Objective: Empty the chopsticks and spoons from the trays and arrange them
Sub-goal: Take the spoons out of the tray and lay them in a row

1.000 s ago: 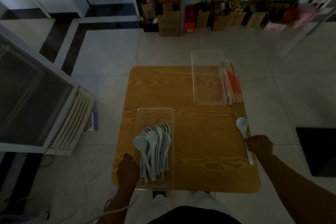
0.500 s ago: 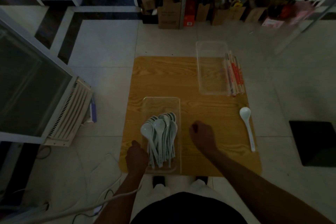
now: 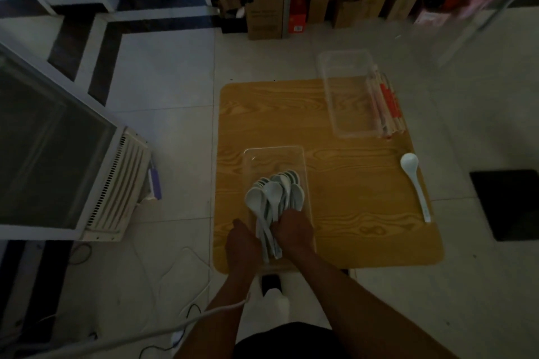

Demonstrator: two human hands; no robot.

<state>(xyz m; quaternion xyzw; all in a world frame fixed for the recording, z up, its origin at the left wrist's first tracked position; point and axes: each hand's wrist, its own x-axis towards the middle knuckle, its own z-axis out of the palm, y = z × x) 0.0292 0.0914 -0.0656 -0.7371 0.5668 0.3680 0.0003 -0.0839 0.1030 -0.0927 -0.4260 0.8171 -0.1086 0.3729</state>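
A clear tray (image 3: pixel 274 154) at the near left of the wooden table (image 3: pixel 350 213) holds a pile of several pale spoons (image 3: pixel 272 198). My left hand (image 3: pixel 242 242) holds the tray's near left corner. My right hand (image 3: pixel 293 230) reaches into the tray, its fingers curled over the spoon handles. One white spoon (image 3: pixel 414 183) lies alone near the table's right edge. A second clear tray (image 3: pixel 350 93) stands empty at the far right, with a row of wrapped chopsticks (image 3: pixel 389 105) beside it.
A white appliance (image 3: pixel 67 160) with a vent grille sits on the floor to the left. Cables (image 3: pixel 175 271) trail across the tiles near my feet. Shelves with boxes and bags (image 3: pixel 335 3) line the far wall. A black mat (image 3: pixel 510 204) lies at the right.
My right hand let go of the lone spoon at the table's right edge and crossed left into the spoon tray. My left hand stayed at the tray's corner.
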